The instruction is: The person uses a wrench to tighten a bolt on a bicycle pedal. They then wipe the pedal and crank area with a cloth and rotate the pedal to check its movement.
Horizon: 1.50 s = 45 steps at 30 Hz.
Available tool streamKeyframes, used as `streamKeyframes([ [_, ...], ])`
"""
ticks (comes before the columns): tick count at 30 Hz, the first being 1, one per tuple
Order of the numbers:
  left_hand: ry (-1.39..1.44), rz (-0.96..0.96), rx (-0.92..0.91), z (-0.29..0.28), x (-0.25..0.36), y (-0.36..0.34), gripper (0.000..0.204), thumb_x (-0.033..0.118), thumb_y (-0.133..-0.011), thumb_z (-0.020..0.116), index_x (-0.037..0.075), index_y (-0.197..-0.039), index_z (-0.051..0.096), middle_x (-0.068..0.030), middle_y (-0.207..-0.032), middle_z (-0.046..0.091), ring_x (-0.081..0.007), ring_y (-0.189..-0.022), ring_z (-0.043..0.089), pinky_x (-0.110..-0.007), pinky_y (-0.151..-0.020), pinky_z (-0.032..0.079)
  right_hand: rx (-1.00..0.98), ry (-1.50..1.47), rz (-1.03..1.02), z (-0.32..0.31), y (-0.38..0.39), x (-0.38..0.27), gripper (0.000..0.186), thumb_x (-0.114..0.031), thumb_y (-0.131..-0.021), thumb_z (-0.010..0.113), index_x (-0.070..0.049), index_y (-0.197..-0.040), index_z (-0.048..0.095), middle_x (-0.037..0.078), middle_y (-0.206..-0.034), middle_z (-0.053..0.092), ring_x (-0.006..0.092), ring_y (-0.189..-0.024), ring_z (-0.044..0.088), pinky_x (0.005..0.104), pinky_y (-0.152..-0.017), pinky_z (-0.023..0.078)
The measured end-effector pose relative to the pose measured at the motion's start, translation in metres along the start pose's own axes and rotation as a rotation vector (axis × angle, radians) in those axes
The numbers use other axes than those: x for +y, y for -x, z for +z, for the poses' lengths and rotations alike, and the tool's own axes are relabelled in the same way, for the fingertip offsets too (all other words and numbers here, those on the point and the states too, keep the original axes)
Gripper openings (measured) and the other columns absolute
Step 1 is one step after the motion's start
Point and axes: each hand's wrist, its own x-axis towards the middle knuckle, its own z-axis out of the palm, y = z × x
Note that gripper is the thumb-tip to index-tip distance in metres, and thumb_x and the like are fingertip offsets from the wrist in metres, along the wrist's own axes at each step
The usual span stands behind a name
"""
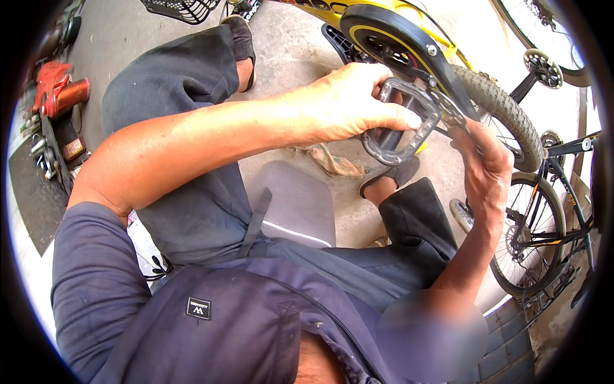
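My left hand (350, 99) is closed around a clear grey plastic bicycle pedal (391, 157), its thumb lying across the pedal's cage. The pedal sits at the crank by the black chain guard (359, 27) of a yellow bicycle (320, 9). My right hand (484, 157) grips a flat metal wrench (450, 109) with holes in it. Its far end lies close to the pedal's inner side; whether the jaw is seated on the axle is hard to make out.
The yellow bicycle's knobby tyre (502, 105) stands just beyond my right hand. Another bicycle (531, 237) is at the right. A rag (336, 160) lies on the concrete floor between my feet. Tools and a red-orange object (67, 96) are at the far left.
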Motion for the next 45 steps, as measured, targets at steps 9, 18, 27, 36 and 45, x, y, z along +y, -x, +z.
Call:
streamKeyframes([
  [9, -0.046, -0.023, 0.011, -0.001, -0.001, -0.001, 0.046, 0.024, -0.084, 0.072, -0.002, -0.118, 0.055, -0.0068, -0.099, 0.064, -0.0113, -0.090, 0.060, -0.027, -0.082, 0.050, -0.037, 0.073, -0.020, -0.001, -0.004, -0.011, 0.016, -0.002, -0.085, 0.066, 0.002, -0.100, 0.064, 0.011, -0.080, 0.063, 0.0162, -0.070, 0.059, 0.0254, -0.067, 0.047],
  [18, -0.047, 0.002, 0.007, -0.001, -0.002, -0.001, 0.046, 0.023, -0.084, 0.072, -0.002, -0.119, 0.055, -0.0066, -0.100, 0.064, -0.0110, -0.092, 0.060, -0.027, -0.084, 0.050, -0.006, 0.040, -0.045, 0.002, -0.007, -0.013, 0.017, -0.003, -0.084, 0.067, 0.002, -0.100, 0.065, 0.011, -0.081, 0.065, 0.0177, -0.070, 0.061, 0.0268, -0.067, 0.048],
  [27, -0.026, -0.020, 0.002, -0.002, 0.003, 0.002, 0.047, 0.024, -0.084, 0.073, -0.002, -0.118, 0.055, -0.0069, -0.101, 0.064, -0.0112, -0.092, 0.060, -0.028, -0.084, 0.049, -0.054, 0.176, -0.146, -0.006, -0.017, -0.026, 0.017, -0.002, -0.082, 0.067, 0.001, -0.099, 0.065, 0.011, -0.079, 0.064, 0.0190, -0.068, 0.060, 0.0281, -0.066, 0.047],
  [36, 0.075, -0.065, -0.017, -0.003, 0.008, 0.006, 0.038, 0.023, -0.083, 0.073, 0.000, -0.109, 0.059, -0.0039, -0.094, 0.064, -0.0099, -0.086, 0.058, -0.026, -0.078, 0.048, -0.030, 0.009, -0.095, 0.003, -0.017, -0.011, 0.015, -0.004, -0.084, 0.067, 0.002, -0.098, 0.066, 0.011, -0.076, 0.063, 0.0162, -0.068, 0.059, 0.0268, -0.065, 0.047],
  [45, 0.355, -0.186, -0.103, 0.006, 0.003, 0.015, 0.034, 0.028, -0.083, 0.072, 0.004, -0.104, 0.060, -0.0044, -0.087, 0.064, -0.0109, -0.069, 0.062, -0.021, -0.055, 0.050, -0.079, 0.224, 0.088, 0.010, -0.020, -0.033, 0.014, -0.011, -0.085, 0.067, 0.000, -0.094, 0.067, 0.015, -0.069, 0.060, 0.0168, -0.059, 0.056, 0.0291, -0.060, 0.046],
])
